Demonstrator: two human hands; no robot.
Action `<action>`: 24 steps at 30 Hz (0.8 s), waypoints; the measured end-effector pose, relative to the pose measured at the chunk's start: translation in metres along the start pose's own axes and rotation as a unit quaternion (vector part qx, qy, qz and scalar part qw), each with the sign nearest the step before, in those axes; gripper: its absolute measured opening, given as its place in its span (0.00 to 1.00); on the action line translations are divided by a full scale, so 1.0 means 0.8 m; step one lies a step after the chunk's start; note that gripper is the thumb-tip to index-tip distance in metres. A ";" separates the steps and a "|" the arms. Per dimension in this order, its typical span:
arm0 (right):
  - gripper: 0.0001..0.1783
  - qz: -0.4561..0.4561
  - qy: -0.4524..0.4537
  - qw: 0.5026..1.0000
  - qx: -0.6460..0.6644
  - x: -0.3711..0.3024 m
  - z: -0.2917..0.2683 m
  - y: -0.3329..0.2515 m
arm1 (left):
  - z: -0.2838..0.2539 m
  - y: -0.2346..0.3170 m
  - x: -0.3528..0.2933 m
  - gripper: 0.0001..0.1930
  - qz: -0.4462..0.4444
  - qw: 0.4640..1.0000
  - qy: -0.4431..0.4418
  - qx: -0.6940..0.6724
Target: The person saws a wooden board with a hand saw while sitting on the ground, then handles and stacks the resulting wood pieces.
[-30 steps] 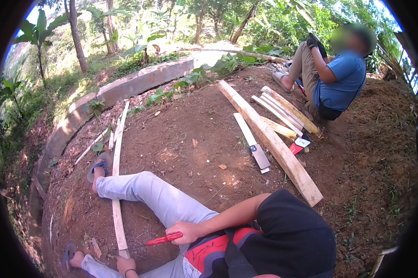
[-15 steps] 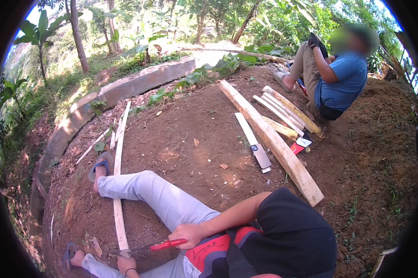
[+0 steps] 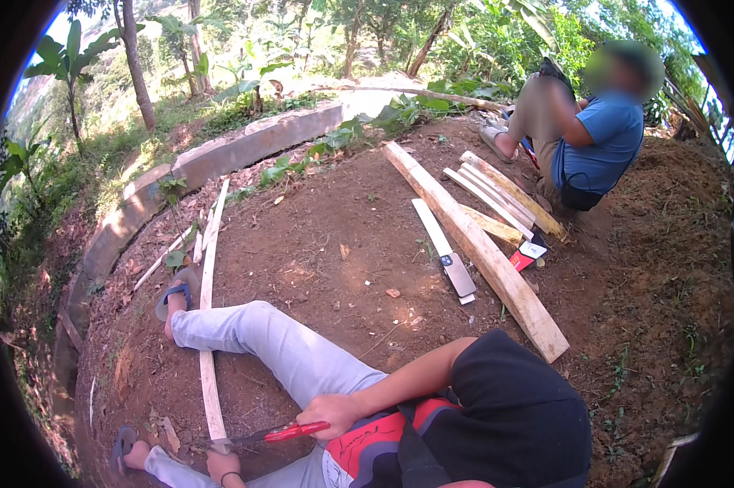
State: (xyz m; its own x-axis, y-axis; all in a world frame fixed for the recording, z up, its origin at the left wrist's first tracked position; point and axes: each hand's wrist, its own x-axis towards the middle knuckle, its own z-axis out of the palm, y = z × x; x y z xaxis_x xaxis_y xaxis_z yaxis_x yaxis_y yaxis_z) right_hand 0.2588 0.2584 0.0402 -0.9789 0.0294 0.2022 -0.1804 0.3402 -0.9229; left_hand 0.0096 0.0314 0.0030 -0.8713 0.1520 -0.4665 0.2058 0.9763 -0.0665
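Observation:
My right hand is closed around the red handle of a handsaw. The saw's dark blade reaches left across a long, narrow wooden strip, close to its near end. At that end, just below the blade, my left hand grips the strip; some of its fingers are hidden. The strip runs away from me over the soil, passing beside my sandalled foot. Whether the blade has cut into the wood is too small to tell.
A thick wooden beam lies to the right, beside shorter boards. A phone rests on a pale strip, near a red-and-white packet. Another person sits at the far right. A low concrete edge curves behind.
The saw and my right hand have shifted very slightly. My left hand and the wooden strip stay in place. The other person's hands have moved and now look blurred.

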 end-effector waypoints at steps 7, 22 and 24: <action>0.09 0.003 0.004 1.000 0.008 0.002 -0.001 -0.002 | 0.012 -0.008 0.008 0.21 0.002 1.000 0.017 0.000; 0.08 -0.003 0.009 1.000 0.005 0.001 0.000 -0.001 | 0.003 -0.005 0.000 0.19 -0.001 1.000 0.004 -0.003; 0.08 -0.006 0.010 1.000 0.002 0.000 0.000 -0.001 | 0.005 -0.006 0.000 0.19 0.000 1.000 0.006 -0.008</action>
State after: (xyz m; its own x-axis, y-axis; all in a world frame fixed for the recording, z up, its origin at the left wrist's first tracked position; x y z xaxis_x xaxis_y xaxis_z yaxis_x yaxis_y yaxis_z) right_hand 0.2587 0.2582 0.0406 -0.9747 0.0441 0.2192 -0.1921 0.3370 -0.9217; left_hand 0.0108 0.0260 -0.0003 -0.8770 0.1541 -0.4551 0.1988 0.9787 -0.0519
